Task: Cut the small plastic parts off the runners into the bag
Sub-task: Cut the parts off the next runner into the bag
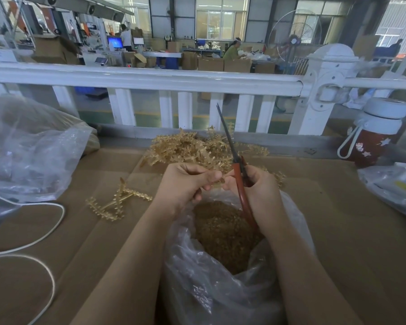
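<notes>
My left hand (185,181) pinches a small amber plastic runner piece (220,180) between thumb and fingertips, right above the open clear bag (197,289). My right hand (258,188) grips red-handled scissors (232,156), blades nearly together and pointing up and away. The bag below both hands holds a heap of cut amber parts (223,233). A pile of uncut amber runners (192,146) lies just beyond my hands. One loose runner (117,201) rests on the cardboard to the left.
Brown cardboard (338,219) covers the table. A big crumpled clear bag (31,146) sits at the left, a white cord (45,233) loops at the lower left. A red bottle with a white lid (375,134) and another plastic bag (394,186) stand at the right. A white railing (150,78) runs behind.
</notes>
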`<state>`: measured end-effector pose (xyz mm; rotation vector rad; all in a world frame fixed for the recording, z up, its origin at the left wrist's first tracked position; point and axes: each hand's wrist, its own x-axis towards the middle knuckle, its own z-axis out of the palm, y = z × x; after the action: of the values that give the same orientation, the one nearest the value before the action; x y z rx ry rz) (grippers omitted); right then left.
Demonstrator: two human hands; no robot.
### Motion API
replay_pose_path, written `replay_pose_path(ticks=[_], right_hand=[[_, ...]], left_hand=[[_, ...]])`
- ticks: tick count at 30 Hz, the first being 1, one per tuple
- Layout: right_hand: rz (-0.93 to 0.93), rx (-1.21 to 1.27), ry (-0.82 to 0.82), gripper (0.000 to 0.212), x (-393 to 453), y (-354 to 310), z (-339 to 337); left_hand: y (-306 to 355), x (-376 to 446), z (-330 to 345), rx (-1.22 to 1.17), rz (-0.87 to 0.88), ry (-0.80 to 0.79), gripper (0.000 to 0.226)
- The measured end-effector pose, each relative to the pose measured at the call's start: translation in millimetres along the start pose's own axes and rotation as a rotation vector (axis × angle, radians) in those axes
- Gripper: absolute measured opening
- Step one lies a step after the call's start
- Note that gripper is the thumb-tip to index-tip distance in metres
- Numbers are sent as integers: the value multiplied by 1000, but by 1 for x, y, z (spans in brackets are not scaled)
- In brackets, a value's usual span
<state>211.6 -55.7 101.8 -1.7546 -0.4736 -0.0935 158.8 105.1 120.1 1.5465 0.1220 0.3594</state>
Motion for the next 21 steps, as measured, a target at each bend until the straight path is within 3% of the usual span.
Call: replay_pose_path(ticks=[5, 8, 14, 21], right_hand=[[-27, 43, -12, 9, -2, -2, -1], [-28, 36, -36, 7, -2, -3, -2], [-22, 19, -44, 8, -2, -3, -2], [-15, 5, -38, 8, -1, 0, -1]], left_hand=[[-1, 3, -6, 244, 223, 269, 35], [0, 2, -10, 432, 183, 150, 45], [0, 1, -9, 101, 155, 29, 16], [2, 0, -13, 65, 157, -34, 9]])
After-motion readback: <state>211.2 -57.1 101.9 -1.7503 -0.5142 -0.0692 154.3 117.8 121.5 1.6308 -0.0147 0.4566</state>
